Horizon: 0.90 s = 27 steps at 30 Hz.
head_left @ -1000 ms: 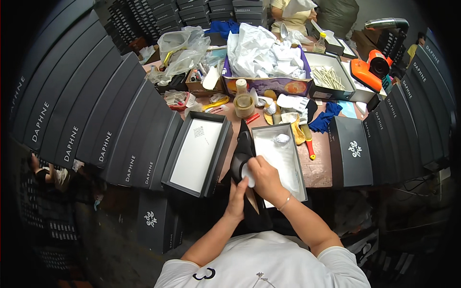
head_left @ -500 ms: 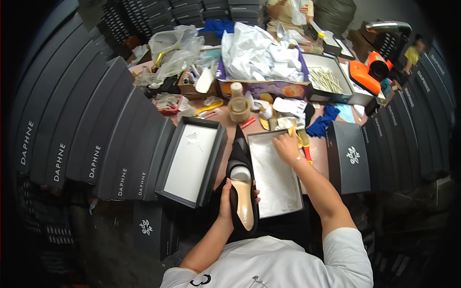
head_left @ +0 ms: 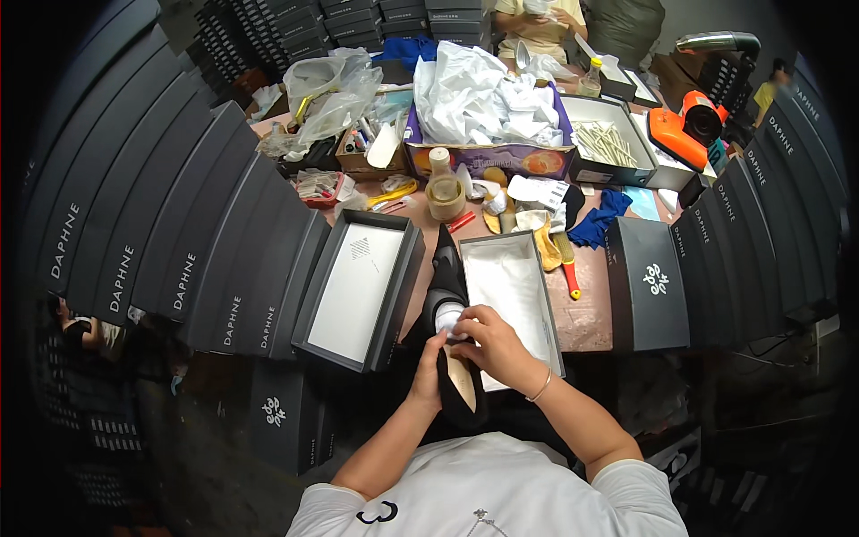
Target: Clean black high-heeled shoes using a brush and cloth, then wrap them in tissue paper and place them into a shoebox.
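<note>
A black pointed-toe shoe (head_left: 445,273) with a beige insole points away from me, just left of an open white-lined shoe box. My left hand (head_left: 429,374) is closed around the shoe's side, with the thumb at the opening. A white wad of stuffing (head_left: 449,317) fills the front of that opening. My right hand (head_left: 501,347) is bent over the opening, its thumb and fingers pinching at the wad. The fingertips partly cover what they grip. White tissue paper (head_left: 510,286) lies inside the open box (head_left: 557,347).
Left of the shoe lies another grey box (head_left: 313,336) with a white inner surface. Dark shoe boxes (head_left: 210,259) rise in stacks at both sides. Beyond stand a glue jar (head_left: 445,199), a red-handled brush (head_left: 571,268), a carton of white paper (head_left: 488,161) and an orange tool (head_left: 676,139). Another person (head_left: 537,31) sits across.
My right hand has come back from the yellowish cloth beyond the open box to the shoe's opening. My left hand still grips the shoe, now higher up near the opening.
</note>
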Each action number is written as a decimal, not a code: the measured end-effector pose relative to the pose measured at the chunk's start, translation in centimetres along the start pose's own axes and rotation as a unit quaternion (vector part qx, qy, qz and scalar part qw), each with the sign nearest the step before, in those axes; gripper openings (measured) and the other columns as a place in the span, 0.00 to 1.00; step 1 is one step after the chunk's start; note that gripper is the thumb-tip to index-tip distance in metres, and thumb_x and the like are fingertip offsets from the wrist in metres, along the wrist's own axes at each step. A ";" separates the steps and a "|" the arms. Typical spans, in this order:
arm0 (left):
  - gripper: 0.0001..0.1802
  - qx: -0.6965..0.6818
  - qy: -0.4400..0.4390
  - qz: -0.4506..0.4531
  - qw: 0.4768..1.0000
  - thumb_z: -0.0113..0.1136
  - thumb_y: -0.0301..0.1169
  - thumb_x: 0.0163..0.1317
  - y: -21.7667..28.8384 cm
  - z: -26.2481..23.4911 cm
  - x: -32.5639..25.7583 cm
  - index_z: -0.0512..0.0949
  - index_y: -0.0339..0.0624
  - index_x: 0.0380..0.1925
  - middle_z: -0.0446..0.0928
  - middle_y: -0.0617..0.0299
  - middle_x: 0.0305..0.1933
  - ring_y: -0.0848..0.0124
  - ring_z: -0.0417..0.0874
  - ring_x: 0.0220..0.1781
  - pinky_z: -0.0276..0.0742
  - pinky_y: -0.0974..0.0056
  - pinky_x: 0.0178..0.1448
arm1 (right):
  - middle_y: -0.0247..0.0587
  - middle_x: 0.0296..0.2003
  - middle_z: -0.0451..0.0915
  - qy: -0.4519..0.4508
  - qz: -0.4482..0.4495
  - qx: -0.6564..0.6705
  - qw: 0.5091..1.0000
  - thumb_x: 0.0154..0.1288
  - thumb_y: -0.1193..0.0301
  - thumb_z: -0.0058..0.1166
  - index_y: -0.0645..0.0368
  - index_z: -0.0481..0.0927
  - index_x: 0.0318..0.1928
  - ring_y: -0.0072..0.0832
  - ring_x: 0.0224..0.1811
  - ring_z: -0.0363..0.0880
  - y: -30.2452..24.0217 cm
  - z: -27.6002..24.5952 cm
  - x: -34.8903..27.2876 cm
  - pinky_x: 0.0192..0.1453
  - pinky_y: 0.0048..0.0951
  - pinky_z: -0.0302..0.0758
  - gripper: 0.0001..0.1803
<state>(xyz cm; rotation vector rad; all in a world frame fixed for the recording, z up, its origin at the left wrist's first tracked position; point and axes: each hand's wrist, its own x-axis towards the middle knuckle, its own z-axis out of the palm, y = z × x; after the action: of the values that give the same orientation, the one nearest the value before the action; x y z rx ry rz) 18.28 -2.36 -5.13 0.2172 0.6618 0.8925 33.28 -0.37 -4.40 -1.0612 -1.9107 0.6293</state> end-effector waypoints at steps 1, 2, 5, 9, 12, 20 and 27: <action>0.20 0.026 0.006 0.016 1.000 0.52 0.44 0.65 -0.5 -0.1 -0.2 0.70 0.43 0.51 0.75 0.61 0.43 0.71 0.79 0.44 0.78 0.65 0.47 | 0.42 0.40 0.74 0.015 0.006 -0.045 0.999 0.47 0.74 0.66 0.59 0.75 0.37 0.41 0.42 0.74 0.2 0.3 0.1 0.45 0.37 0.74 0.16; 0.21 0.052 0.012 0.028 0.998 0.52 0.44 0.65 -1.6 -0.4 -0.2 0.70 0.42 0.51 0.75 0.60 0.43 0.70 0.79 0.43 0.78 0.64 0.47 | 0.43 0.41 0.74 0.031 0.016 -0.091 0.995 0.47 0.74 0.67 0.60 0.75 0.39 0.42 0.42 0.75 0.8 0.6 0.4 0.45 0.37 0.74 0.18; 0.24 0.080 0.019 0.054 0.995 0.53 0.45 0.62 -3.2 -0.3 0.0 0.70 0.38 0.51 0.76 0.56 0.42 0.66 0.81 0.42 0.80 0.62 0.47 | 0.44 0.43 0.74 0.055 0.106 -0.067 0.991 0.46 0.70 0.71 0.60 0.70 0.57 0.41 0.44 0.76 0.3 0.0 0.7 0.48 0.34 0.75 0.36; 0.30 0.106 -0.046 -0.030 0.993 0.51 0.50 0.58 -2.8 -0.2 -1.4 0.70 0.32 0.49 0.78 0.50 0.37 0.63 0.83 0.37 0.82 0.62 0.45 | 0.54 0.46 0.79 0.055 0.157 0.169 0.971 0.48 0.72 0.69 0.62 0.62 0.67 0.41 0.47 0.81 2.4 0.0 0.0 0.51 0.34 0.76 0.45; 0.31 0.143 -0.021 -0.052 0.988 0.46 0.50 0.59 -3.6 0.8 -0.4 0.71 0.31 0.49 0.79 0.49 0.38 0.62 0.83 0.39 0.81 0.60 0.46 | 0.57 0.46 0.80 0.048 0.142 0.018 0.989 0.53 0.75 0.60 0.64 0.64 0.66 0.40 0.49 0.81 2.5 -0.6 0.8 0.55 0.31 0.75 0.37; 0.31 0.059 0.031 -0.030 0.997 0.41 0.46 0.63 2.3 0.5 0.3 0.69 0.28 0.55 0.78 0.47 0.50 0.57 0.83 0.41 0.83 0.57 0.46 | 0.62 0.48 0.77 0.036 0.301 -0.079 0.950 0.57 0.60 0.66 0.71 0.70 0.58 0.49 0.46 0.80 13.0 -11.5 1.3 0.51 0.39 0.76 0.35; 0.39 -0.019 -0.078 -0.059 0.995 0.49 0.42 0.54 2.4 2.1 5.8 0.59 0.30 0.64 0.65 0.38 0.64 0.51 0.78 0.55 0.83 0.51 0.50 | 0.54 0.27 0.79 0.090 0.429 -0.187 0.879 0.51 0.67 0.65 0.65 0.75 0.29 0.51 0.34 0.79 22.5 -10.7 -2.3 0.40 0.42 0.75 0.15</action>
<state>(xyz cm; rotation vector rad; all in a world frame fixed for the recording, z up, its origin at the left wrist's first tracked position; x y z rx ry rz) 20.59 3.81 -5.05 0.2100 0.5065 0.7648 52.88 9.57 -16.44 -2.1778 -1.3549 0.5977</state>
